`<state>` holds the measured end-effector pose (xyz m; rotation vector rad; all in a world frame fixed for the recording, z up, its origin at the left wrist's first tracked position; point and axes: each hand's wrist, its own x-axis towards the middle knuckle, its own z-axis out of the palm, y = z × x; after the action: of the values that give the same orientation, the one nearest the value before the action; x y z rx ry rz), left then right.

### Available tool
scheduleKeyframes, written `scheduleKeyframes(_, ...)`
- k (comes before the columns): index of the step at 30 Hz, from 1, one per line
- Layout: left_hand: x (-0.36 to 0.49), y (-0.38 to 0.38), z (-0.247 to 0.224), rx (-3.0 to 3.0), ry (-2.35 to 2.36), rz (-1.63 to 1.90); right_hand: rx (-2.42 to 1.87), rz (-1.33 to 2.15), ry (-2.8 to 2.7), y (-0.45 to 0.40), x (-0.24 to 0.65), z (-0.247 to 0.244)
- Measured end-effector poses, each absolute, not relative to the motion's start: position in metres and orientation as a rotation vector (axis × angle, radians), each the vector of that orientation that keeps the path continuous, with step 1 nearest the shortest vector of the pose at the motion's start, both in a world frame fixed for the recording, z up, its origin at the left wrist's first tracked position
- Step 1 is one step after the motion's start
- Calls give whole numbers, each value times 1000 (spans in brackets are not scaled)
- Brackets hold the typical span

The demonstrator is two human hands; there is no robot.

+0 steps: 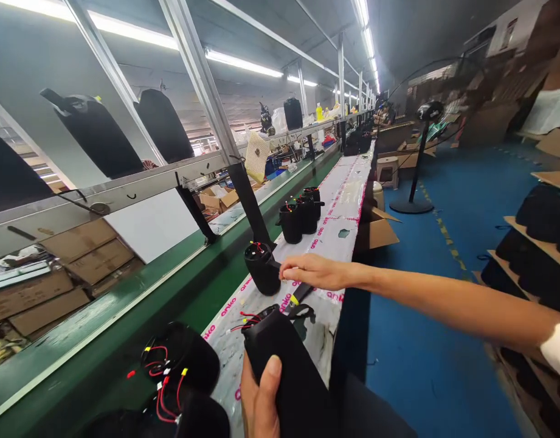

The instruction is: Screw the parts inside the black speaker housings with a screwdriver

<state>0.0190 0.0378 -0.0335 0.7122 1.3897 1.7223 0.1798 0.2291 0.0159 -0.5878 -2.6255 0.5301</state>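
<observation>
Black fabric-covered cylindrical housing [291, 365]: held in left hand [261, 398], nearer the camera than right hand [314, 271]. Farther right: fingers narrowed beside short black strap [273, 265] of upright black open-topped cylinder [262, 277]; cannot tell whether gripping.

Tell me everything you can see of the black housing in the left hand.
The black housing looks roughly cylindrical, with a matte, fabric-like surface. Thin red wires with small connectors come out at its far end. It is held tilted, that end up and away from the wearer; the lower end runs out of frame. The left hand grips its left side, thumb on the near face. A black strap shows near the wired end; whether it is attached is unclear.
</observation>
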Motion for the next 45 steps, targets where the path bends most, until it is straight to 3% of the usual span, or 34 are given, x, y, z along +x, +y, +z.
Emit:
scheduleKeyframes(6, 7, 39, -19, 892, 2037, 1494, -583, 268, -2795, 252, 179, -61)
scheduleKeyframes(11, 17, 39, -15, 956, 2303, 1301, -608, 197, -2766, 254, 184, -81)
scheduleKeyframes(17, 17, 39, -14, 990, 2286, 1282, -821, 261, -2516, 211, 207, -42)
scheduleKeyframes(20, 11, 41, -11, 966, 2210, 1299, -650, 374, -2580, 173, 207, -7)
scheduleKeyframes(24, 9, 45, -5, 920, 2230, 1234, -533, 109, -2793, 147, 196, 21)
scheduleKeyframes(33, 19, 45, 1, 955, 2293, 1150, -500, -382, -2848, 151, 188, 21)
scheduleKeyframes(45, 19, 48, -2, 1182, 2232, 1182, -414, -595, -2863, 153, 194, 32)
